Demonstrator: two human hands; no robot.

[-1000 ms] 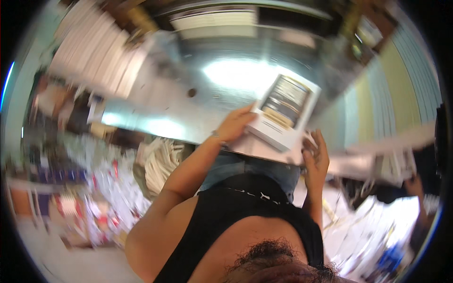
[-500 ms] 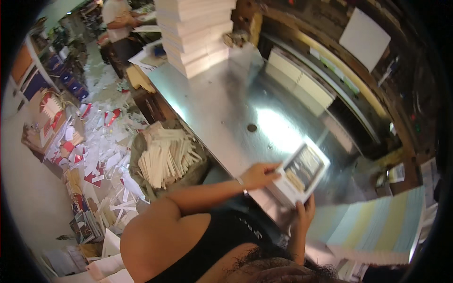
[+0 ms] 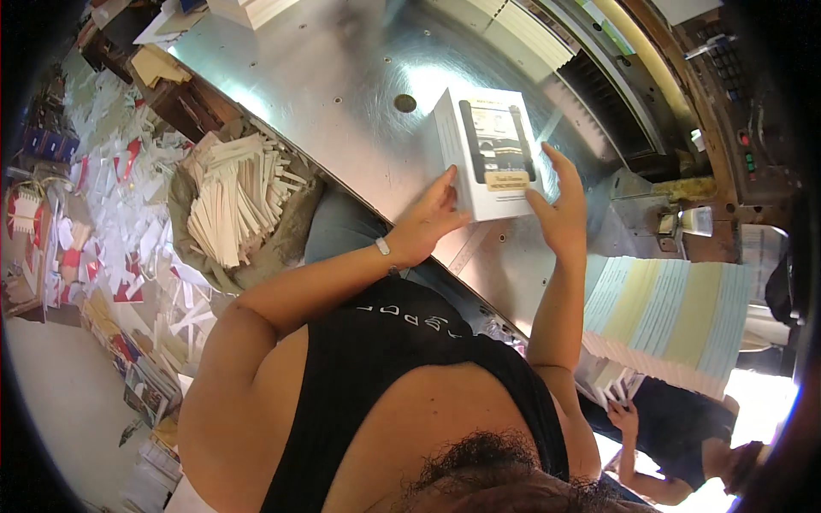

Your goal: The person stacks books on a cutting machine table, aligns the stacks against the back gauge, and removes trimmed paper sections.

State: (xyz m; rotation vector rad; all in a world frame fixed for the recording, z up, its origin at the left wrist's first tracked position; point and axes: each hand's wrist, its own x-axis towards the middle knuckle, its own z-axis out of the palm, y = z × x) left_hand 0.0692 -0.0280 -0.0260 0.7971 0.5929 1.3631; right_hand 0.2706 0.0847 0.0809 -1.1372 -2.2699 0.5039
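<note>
A thick white stack of what look like books stands on the metal table, its top cover printed with a dark picture and a tan label. My left hand lies along the stack's left side, fingers stretched out and thumb apart at the near corner. On the other side my right hand has its thumb at the near right edge and its fingers spread along the right side. Both hands are open around the stack; whether each one presses on it is hard to tell.
The metal table runs up to a machine with a dark slot. A sack of paper strips stands left of the table. Striped paper stacks rise at right, with another person beyond. Paper scraps cover the floor.
The white stack went from tilted in both hands to standing on the table, farther from me. My fingers have loosened around it. The view has shifted, bringing a person at lower right into sight.
</note>
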